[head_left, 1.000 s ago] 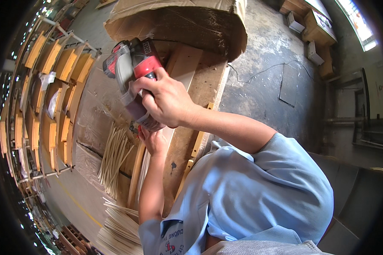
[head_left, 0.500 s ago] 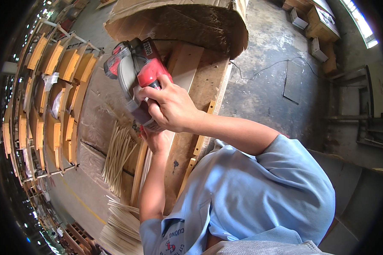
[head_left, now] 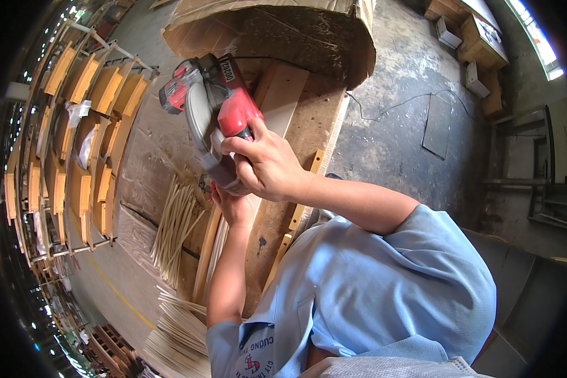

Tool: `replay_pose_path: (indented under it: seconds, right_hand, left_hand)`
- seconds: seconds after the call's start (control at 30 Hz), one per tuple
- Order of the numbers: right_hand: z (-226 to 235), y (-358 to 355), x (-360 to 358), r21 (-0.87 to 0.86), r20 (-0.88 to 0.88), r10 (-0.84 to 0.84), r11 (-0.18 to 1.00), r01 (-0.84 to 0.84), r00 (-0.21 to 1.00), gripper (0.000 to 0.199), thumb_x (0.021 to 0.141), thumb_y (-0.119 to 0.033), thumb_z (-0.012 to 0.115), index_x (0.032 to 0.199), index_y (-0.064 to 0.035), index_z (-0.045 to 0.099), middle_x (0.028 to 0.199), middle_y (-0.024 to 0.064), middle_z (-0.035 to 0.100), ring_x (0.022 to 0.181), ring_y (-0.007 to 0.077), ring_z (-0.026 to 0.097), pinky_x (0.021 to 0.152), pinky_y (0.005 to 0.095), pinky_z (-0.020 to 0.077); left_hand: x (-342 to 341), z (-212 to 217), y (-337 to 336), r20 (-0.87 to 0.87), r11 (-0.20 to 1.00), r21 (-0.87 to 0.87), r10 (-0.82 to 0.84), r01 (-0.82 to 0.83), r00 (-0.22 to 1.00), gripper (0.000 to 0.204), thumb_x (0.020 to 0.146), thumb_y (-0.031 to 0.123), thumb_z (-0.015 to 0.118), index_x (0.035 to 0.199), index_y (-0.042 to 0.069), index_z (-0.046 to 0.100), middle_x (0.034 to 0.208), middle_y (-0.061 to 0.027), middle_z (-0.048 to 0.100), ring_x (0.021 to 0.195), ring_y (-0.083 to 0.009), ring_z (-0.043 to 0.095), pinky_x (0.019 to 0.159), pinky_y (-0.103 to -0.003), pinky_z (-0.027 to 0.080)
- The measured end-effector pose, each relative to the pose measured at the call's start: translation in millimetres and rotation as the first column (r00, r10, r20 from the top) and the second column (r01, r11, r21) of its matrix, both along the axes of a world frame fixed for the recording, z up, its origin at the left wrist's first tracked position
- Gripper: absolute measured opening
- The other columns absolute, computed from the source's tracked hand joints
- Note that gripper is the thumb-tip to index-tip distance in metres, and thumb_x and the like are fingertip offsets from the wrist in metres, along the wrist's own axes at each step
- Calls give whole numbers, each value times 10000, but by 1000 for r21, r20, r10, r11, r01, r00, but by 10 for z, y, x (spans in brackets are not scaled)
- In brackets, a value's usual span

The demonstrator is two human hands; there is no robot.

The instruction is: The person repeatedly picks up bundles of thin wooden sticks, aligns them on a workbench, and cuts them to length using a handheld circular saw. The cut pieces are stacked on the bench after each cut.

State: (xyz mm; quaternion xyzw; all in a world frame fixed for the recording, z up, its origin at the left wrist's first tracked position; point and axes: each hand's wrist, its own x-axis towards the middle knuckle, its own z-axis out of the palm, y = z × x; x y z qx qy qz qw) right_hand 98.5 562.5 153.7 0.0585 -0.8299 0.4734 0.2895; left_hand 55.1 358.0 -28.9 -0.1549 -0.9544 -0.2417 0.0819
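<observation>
A red and black miter saw (head_left: pixel 238 104) with a grey blade guard stands on the wooden workbench (head_left: pixel 309 120). My right hand (head_left: pixel 274 165) is wrapped round the saw's handle, its thumb stretched toward the blade guard. Below the saw head, my left hand (head_left: pixel 235 209) reaches in close to the saw's base. A small red part shows beside its thumb. The saw and my right hand hide most of the left fingers and whatever they touch. Thin pale wooden strips (head_left: pixel 175 230) lie in a bundle left of my left forearm.
A large cardboard hood (head_left: pixel 264 38) rises behind the saw. More thin strips (head_left: pixel 181 324) are stacked nearer me. A rack (head_left: pixel 82 142) with curved wooden pieces stands at left. A wooden rail (head_left: pixel 296 211) runs along the bench's right edge. A black cable (head_left: pixel 384 113) crosses the floor.
The saw handle and my right hand now appear slightly farther right and lower, partly because the whole picture has shifted. Both hands keep much the same pose.
</observation>
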Motion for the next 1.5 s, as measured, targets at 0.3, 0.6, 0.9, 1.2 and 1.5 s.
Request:
replay_pose_path:
  seconds: [0.3,0.6,0.9,1.2,1.5]
  right_hand:
    - [-134,-31,113,13,-25,20,1000,-19,999,367,796,-72,602,1142,-162,684,1122,221,533,923,429,603,791,500,519]
    - [86,79,-29,82,36,52,995,-55,998,402,873,-83,572,1256,-193,622,1230,247,531,1011,471,626,879,542,548]
    - [670,293,-791,-190,60,169,970,-155,984,445,1094,-374,532,1468,-134,516,1069,135,711,947,225,718,894,378,562]
    - [-168,2,-593,-701,-137,-144,713,7,980,351,1022,-193,679,1292,10,584,1214,161,631,1045,203,637,925,345,523]
    - [-1403,-867,-110,-793,605,544,346,501,582,352,1011,-278,637,1168,35,672,1096,187,719,948,289,724,862,416,611]
  left_hand:
    - [15,88,-66,-162,941,-326,-151,92,975,595,902,359,743,1451,224,556,1487,-61,515,1417,-294,411,1128,-525,333]
    - [101,287,81,-91,992,-109,-77,67,993,498,951,284,667,1441,260,583,1515,-9,528,1442,-304,396,1151,-550,302]
    - [66,163,-50,-226,938,-315,-220,143,949,406,877,67,649,1240,198,775,1443,102,647,1364,-416,457,1144,-617,339]
    - [124,190,-107,-256,945,-292,-223,145,941,316,940,105,628,1222,151,763,1451,43,649,1312,-442,500,1111,-631,362]
    - [155,388,-133,-244,971,-99,-236,218,941,331,951,104,615,1269,60,696,1468,-81,621,1370,-428,465,1149,-581,342]
